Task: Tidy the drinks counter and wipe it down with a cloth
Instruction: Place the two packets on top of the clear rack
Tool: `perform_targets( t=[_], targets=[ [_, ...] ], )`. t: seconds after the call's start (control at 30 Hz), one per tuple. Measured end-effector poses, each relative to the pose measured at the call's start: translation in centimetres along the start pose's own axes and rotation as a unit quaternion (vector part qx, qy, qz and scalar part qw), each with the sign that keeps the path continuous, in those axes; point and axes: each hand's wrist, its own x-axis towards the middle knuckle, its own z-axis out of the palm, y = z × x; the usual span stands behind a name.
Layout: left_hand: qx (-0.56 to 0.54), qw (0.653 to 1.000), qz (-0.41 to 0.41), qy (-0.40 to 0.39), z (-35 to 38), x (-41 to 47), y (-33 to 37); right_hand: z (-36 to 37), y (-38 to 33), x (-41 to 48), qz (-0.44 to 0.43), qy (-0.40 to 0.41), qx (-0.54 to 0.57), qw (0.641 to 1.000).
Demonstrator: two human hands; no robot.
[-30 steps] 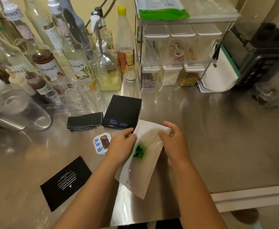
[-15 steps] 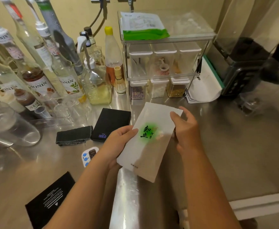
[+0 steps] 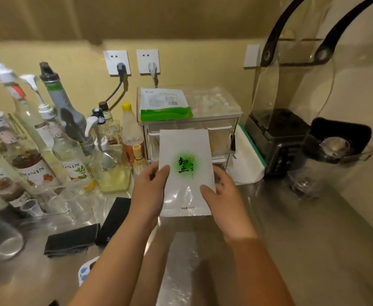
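Left hand and right hand pinch the side edges of an upright white tea pouch, above the steel counter, near its back edge.

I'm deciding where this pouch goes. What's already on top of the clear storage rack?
A white packet with a green band lies flat on the clear storage rack, left side. The right side shows only blurry clear wrapping. The held white pouch hides most of the rack's compartments.
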Motion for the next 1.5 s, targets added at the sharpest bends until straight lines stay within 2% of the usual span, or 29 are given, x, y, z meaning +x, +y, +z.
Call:
perform_targets(
  t=[0.17,0.27,0.4,0.47,0.57,0.73,0.87,0.97,1.1,1.23,1.43,1.5],
  targets=[
    [0.048,0.992,0.111,0.021,3.2,1.8,3.2,-1.1,-2.6,2.3,-0.060,0.043,-0.015,0.997],
    [0.146,0.975,0.164,0.038,4.5,3.3,4.8,-2.0,-4.4,4.1,-0.097,0.082,-0.053,0.991],
    [0.220,0.951,0.215,0.010,5.8,5.4,7.5,-3.1,-6.3,7.9,-0.135,0.126,-0.129,0.974],
    [0.287,0.929,0.234,-0.016,6.5,7.0,8.7,-3.6,-7.5,9.9,-0.160,0.152,-0.177,0.959],
    [0.357,0.906,0.219,-0.068,7.7,9.7,10.2,-4.3,-9.4,13.1,-0.202,0.176,-0.223,0.937],
    [0.399,0.887,0.210,-0.101,9.3,14.0,11.1,-4.5,-11.4,17.4,-0.253,0.183,-0.308,0.899],
    [0.409,0.889,0.182,-0.095,10.2,16.9,11.1,-4.5,-11.5,20.7,-0.239,0.168,-0.333,0.896],
    [0.444,0.876,0.167,-0.090,10.5,18.8,10.7,-4.2,-11.1,22.9,-0.235,0.159,-0.346,0.894],
    [0.550,0.820,0.145,-0.067,11.6,20.6,10.4,-3.8,-10.1,25.1,-0.223,0.158,-0.382,0.883],
    [0.605,0.780,0.143,-0.071,12.3,21.3,9.7,-3.5,-8.8,26.4,-0.222,0.183,-0.415,0.863],
    [0.654,0.726,0.208,-0.045,11.9,21.9,7.7,-3.6,-8.1,26.5,-0.209,0.182,-0.463,0.842],
    [0.658,0.720,0.216,-0.044,11.9,21.7,7.8,-3.5,-8.3,26.4,-0.198,0.179,-0.476,0.838]
  ],
)
